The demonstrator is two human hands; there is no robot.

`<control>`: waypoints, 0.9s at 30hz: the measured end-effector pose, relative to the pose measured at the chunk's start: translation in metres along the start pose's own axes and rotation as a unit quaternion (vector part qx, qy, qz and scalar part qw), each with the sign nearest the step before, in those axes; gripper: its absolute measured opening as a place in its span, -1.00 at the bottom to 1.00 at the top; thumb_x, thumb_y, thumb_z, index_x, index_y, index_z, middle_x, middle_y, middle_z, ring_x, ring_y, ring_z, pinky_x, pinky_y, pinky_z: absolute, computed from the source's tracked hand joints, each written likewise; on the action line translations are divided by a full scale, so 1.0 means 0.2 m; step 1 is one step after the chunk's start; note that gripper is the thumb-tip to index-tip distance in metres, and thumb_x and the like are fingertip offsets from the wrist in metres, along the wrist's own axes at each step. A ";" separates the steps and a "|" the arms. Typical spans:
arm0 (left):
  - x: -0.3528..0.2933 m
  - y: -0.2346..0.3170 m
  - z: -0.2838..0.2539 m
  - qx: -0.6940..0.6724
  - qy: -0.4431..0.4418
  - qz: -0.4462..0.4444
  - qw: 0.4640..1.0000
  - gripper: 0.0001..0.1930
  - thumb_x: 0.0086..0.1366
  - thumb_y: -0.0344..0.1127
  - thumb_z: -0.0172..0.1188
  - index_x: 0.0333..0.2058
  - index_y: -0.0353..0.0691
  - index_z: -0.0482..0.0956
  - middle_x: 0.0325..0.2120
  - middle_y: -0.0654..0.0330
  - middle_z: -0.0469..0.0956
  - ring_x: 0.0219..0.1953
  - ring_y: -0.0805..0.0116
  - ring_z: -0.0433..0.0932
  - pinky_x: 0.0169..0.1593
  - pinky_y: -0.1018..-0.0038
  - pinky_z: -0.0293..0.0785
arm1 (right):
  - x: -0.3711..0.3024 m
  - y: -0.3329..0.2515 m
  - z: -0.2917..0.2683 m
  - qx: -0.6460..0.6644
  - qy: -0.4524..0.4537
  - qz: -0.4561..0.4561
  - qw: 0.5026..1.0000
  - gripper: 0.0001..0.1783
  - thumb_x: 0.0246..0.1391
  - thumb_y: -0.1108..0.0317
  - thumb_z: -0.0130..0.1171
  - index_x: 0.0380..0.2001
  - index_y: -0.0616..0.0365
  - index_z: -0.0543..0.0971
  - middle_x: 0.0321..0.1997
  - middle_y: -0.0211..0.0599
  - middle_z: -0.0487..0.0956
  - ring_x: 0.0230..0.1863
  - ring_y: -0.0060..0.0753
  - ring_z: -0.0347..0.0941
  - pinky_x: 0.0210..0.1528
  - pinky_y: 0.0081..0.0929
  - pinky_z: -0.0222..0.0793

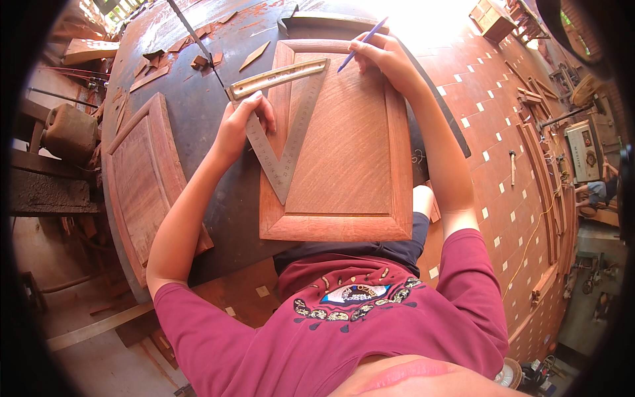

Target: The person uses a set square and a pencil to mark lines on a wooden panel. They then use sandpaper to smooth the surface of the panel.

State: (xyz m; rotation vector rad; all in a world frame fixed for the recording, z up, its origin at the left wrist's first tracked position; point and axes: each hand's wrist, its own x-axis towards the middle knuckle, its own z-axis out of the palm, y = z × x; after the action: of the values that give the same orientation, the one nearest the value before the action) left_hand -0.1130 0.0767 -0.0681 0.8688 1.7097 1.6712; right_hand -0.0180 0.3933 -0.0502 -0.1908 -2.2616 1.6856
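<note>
A reddish wooden raised-panel door (350,149) lies on the dark tabletop (218,235) in front of me. Across its left side rests a metal triangle square (303,126) with a thick pale fence along its far edge; its pointed end reaches down over the door's frame. My left hand (246,126) grips the square near the left end of the fence, thumb on top and fingers curled. Over the door's far right part, my right hand (382,61) pinches a blue-purple pen (362,45). The pen slants with its lower tip close to the panel; whether it touches I cannot tell.
Another wooden panel door (147,182) lies at the table's left edge. Wood offcuts (152,76) and shavings are scattered at the far left. On the tiled floor (489,178) to the right are a hammer (512,167) and long wooden strips (542,192).
</note>
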 end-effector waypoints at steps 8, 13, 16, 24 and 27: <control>-0.01 0.01 0.00 0.009 -0.003 0.006 1.000 -0.53 0.46 -0.07 -0.16 -0.55 -0.23 0.50 -0.60 0.17 0.52 -0.56 0.49 0.40 -0.43 0.57 0.27 | -0.01 -0.01 0.00 -0.023 -0.002 -0.006 1.000 -0.73 0.30 0.21 0.17 -0.22 0.23 0.61 -0.49 -0.44 0.53 -0.43 -0.64 0.47 -0.26 -0.58 0.46; 0.00 0.01 0.01 0.007 -0.005 0.005 1.000 -0.52 0.47 -0.07 -0.16 -0.54 -0.23 0.50 -0.60 0.17 0.52 -0.57 0.50 0.39 -0.42 0.57 0.27 | 0.00 -0.01 0.00 -0.021 -0.001 0.000 1.000 -0.74 0.30 0.22 0.17 -0.21 0.23 0.61 -0.49 -0.44 0.54 -0.43 -0.64 0.48 -0.28 -0.60 0.45; 0.01 0.01 0.01 0.004 -0.007 0.008 1.000 -0.52 0.47 -0.07 -0.16 -0.54 -0.23 0.50 -0.60 0.17 0.52 -0.56 0.50 0.39 -0.42 0.57 0.27 | 0.01 0.01 0.00 -0.014 0.038 -0.023 0.999 -0.76 0.32 0.26 0.14 -0.22 0.25 0.61 -0.48 -0.40 0.57 -0.43 -0.61 0.49 -0.27 -0.58 0.45; -0.01 0.05 0.03 -0.020 0.007 0.030 0.999 -0.56 0.45 -0.17 -0.11 -0.55 -0.30 0.53 -0.63 0.17 0.53 -0.53 0.38 0.52 -0.36 0.47 0.44 | -0.43 -0.51 -0.13 -0.186 0.378 -0.544 0.725 -0.81 0.25 0.52 -0.02 -0.23 0.31 0.59 -0.28 -0.26 0.62 -0.25 -0.41 0.52 -0.06 -0.48 0.40; 0.00 0.05 0.03 -0.020 -0.003 0.014 1.000 -0.55 0.46 -0.16 -0.11 -0.55 -0.29 0.53 -0.63 0.18 0.53 -0.53 0.39 0.52 -0.34 0.47 0.44 | -0.76 -0.94 0.00 -0.094 0.284 -0.693 0.656 -0.81 0.25 0.51 -0.02 -0.24 0.30 0.59 -0.26 -0.28 0.62 -0.23 -0.42 0.52 -0.04 -0.47 0.38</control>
State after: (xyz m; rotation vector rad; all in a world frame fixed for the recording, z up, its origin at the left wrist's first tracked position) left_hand -0.1079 0.0792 -0.0593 0.8819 1.6603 1.7136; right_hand 0.1401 0.2936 0.1041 0.7093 -1.2671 0.4055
